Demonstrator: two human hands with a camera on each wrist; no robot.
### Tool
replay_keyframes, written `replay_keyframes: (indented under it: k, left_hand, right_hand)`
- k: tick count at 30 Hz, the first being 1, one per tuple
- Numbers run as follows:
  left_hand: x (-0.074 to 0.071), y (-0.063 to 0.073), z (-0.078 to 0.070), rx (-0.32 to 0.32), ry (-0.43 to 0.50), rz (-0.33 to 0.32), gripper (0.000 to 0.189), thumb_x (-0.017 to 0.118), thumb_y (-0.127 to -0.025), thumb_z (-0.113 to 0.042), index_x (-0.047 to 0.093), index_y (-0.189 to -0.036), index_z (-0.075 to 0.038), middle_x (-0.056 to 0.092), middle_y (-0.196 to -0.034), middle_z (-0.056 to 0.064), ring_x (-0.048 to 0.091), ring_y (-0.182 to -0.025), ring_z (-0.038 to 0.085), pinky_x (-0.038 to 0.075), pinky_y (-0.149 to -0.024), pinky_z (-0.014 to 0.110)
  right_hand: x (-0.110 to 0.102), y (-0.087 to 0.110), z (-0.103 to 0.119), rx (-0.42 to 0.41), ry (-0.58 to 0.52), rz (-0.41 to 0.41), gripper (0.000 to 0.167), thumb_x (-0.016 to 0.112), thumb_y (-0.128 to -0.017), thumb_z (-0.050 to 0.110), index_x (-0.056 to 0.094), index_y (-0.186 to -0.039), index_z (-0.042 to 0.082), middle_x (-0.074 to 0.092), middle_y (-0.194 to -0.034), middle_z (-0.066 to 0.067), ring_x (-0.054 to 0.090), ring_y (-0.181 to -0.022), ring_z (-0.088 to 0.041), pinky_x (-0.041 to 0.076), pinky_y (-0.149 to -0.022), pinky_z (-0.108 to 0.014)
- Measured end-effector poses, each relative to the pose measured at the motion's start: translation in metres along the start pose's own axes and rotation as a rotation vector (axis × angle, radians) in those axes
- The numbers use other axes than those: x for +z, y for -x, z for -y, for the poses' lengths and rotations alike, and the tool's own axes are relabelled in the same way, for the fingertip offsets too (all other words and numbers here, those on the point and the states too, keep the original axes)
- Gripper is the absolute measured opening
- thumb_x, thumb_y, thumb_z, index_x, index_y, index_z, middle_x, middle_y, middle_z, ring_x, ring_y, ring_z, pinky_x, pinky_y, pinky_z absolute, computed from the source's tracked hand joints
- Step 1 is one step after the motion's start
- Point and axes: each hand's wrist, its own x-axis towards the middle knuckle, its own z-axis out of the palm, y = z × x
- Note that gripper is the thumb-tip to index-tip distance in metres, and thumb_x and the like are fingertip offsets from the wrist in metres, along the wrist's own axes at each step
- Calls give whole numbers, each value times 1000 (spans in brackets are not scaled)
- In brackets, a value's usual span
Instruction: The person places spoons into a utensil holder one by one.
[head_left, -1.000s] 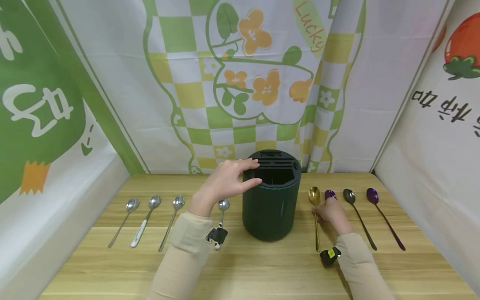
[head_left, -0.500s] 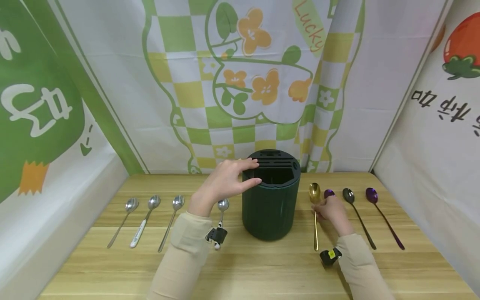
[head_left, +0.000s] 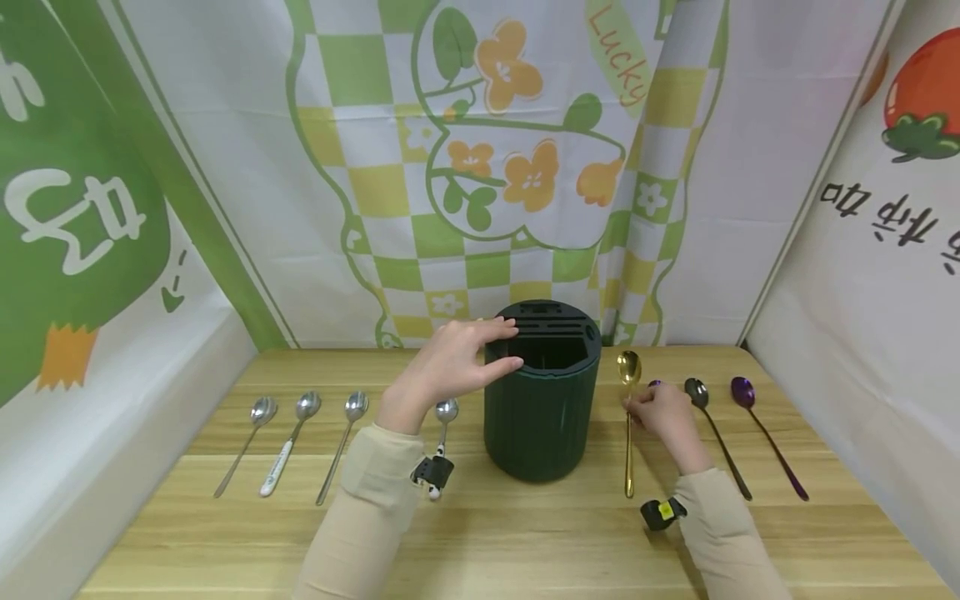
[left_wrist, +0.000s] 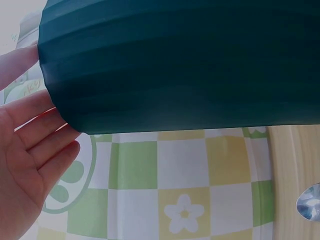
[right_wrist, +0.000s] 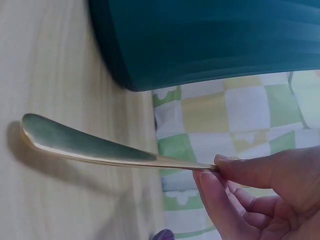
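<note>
My right hand (head_left: 663, 412) pinches a gold spoon (head_left: 628, 368) by the handle between thumb and fingertips. In the right wrist view, the handle of the gold spoon (right_wrist: 90, 142) casts a shadow on the table. A dark green ribbed utensil holder (head_left: 536, 425) stands upright in the middle, with a wide compartment and several slots in its black top. Over its left rim lies my left hand (head_left: 450, 362), fingers and thumb straight and apart. In the left wrist view, the fingers of the left hand (left_wrist: 35, 145) meet the rim of the holder (left_wrist: 175, 70).
A purple spoon (head_left: 655, 383) is mostly hidden behind the right hand. A black spoon (head_left: 712, 417) and another purple spoon (head_left: 765, 429) lie farther right on the wooden table (head_left: 525, 542). Several silver spoons lie left of the holder, the nearest (head_left: 446, 412) partly behind the left wrist.
The gold spoon has risen from the table in my right hand, its bowl shifting up and slightly away in the head view. My left hand and the holder stay in place.
</note>
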Motion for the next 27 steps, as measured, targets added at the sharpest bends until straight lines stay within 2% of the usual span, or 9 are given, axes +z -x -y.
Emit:
replay_keyframes:
  k: [6, 14, 21, 27]
  left_hand:
    - [0, -1, 0, 0, -1, 5, 51, 57, -91, -47, 60, -129, -13, 56, -135, -1, 50, -128, 20, 42, -105, 40]
    - [1, -1, 0, 2, 5, 3, 50, 58, -91, -47, 61, -128, -13, 57, -135, -1, 50, -128, 20, 42, -105, 40]
    - [1, 0, 0, 13, 1, -9, 50, 58, -91, -46, 61, -127, -12, 57, -135, -1, 51, -127, 20, 42, -104, 40]
    - [1, 1, 0, 15, 4, -11, 50, 58, -91, -46, 61, -128, -12, 57, -134, -1, 51, -128, 21, 42, -105, 40]
  right_hand:
    - [-7, 2, 8, -4, -4, -37, 25, 66, -87, 22, 72, -76, 0, 69, -63, -7, 60, -63, -16, 40, -57, -26]
    - [-18, 4, 18, -45, -47, -70, 24, 67, -88, 20, 71, -87, -4, 72, -71, -11, 65, -58, -11, 47, -55, -26]
    - [-28, 11, 30, -68, -101, -100, 23, 66, -88, 17, 69, -89, -6, 72, -78, -16, 71, -68, -27, 50, -57, -25]
    - [-34, 15, 38, -81, -128, -125, 23, 66, -89, 18, 68, -91, -5, 72, -79, -16, 71, -69, -27, 50, -55, -24]
